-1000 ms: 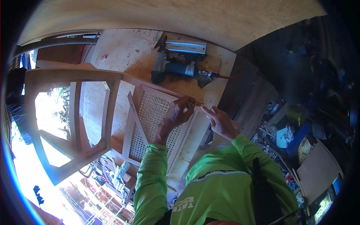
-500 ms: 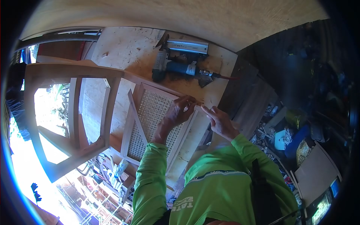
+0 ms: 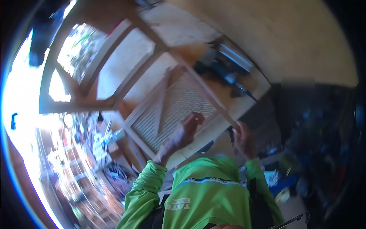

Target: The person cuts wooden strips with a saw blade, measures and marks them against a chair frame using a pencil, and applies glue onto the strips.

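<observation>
A wooden chair frame [image 3: 152,36] lies on its side on the workbench, with a woven cane panel [image 3: 187,97] inside its rails. My right hand [image 3: 244,140] is closed around the near end of a long wooden rail [image 3: 211,97] of this frame. Over the near edge of the cane panel is my left hand [image 3: 187,129], its fingers curled in; blur hides whether something small is between them. A loose-looking wooden strip [image 3: 161,103] crosses the panel at a slant.
A pneumatic nail gun [image 3: 221,72] with a silver magazine rests on the bench [image 3: 259,82] beyond the rail. Its hose runs toward the right. A large pale board [image 3: 305,38] stands at the far side. Cluttered items fill the floor on both sides.
The whole view has turned, and the picture is smeared. My hands have moved apart: the right is now at the rail's end, the left back over the panel.
</observation>
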Tool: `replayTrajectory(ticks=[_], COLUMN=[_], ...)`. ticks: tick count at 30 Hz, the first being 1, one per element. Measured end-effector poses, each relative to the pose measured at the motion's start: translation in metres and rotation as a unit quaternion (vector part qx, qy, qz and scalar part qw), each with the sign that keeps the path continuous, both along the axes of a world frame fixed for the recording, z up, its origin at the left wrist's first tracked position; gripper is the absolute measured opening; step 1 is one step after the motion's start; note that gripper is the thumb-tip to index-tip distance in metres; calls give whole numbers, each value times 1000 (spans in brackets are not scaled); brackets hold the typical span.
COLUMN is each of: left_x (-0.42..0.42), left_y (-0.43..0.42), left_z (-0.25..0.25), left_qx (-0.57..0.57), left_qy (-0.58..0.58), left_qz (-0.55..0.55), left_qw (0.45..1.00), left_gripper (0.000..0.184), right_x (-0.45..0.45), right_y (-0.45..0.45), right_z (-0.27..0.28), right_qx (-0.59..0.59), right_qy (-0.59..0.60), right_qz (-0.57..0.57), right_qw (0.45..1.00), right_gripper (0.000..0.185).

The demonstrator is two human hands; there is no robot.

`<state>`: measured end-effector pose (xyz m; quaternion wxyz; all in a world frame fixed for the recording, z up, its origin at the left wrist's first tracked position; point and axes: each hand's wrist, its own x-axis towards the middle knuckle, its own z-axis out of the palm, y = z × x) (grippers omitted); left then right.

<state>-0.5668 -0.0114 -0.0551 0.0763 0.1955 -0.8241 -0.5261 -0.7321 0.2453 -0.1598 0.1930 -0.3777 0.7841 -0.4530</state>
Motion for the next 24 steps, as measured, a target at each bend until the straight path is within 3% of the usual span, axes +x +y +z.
replayTrajectory(ticks=[1, 3, 7, 8, 11, 15, 16, 19, 22, 24], left_x=[15, 33, 52, 62, 111, 166, 184, 214, 232, 238], left_y=[12, 24, 37, 39, 48, 50, 54, 47, 39, 32], left_z=[12, 24, 48, 45, 24, 14, 2, -29, -47, -55], left_qx=[52, -193, -290, -290, -302, -330, -345, -362, -373, -391], left_qy=[-29, 11, -26, -21, -64, -108, -123, -129, -136, -152], left_qz=[50, 21, 25, 49, 82, 160, 221, 307, 343, 349], left_qw=[997, 981, 956, 955, 948, 924, 904, 871, 851, 838], left_gripper=[17, 29, 31, 31, 35, 32, 29, 23, 20, 22], right_x=[-4, -13, -21, -21, -15, 17, 35, 64, 86, 93], right_y=[13, 4, -22, -35, -87, -161, -183, -224, -268, -295], right_z=[8, 34, 74, 83, 91, 67, 60, 54, 56, 58], right_qx=[23, 31, 24, 7, -40, -112, -122, -142, -179, -132], right_qy=[1, 11, 123, 177, 190, 189, 192, 213, 224, 249], right_qz=[30, 93, 229, 263, 378, 470, 498, 526, 478, 471], right_qw=[999, 995, 965, 948, 905, 854, 837, 811, 830, 836], right_gripper=[36, 35, 30, 29, 30, 32, 33, 33, 35, 32])
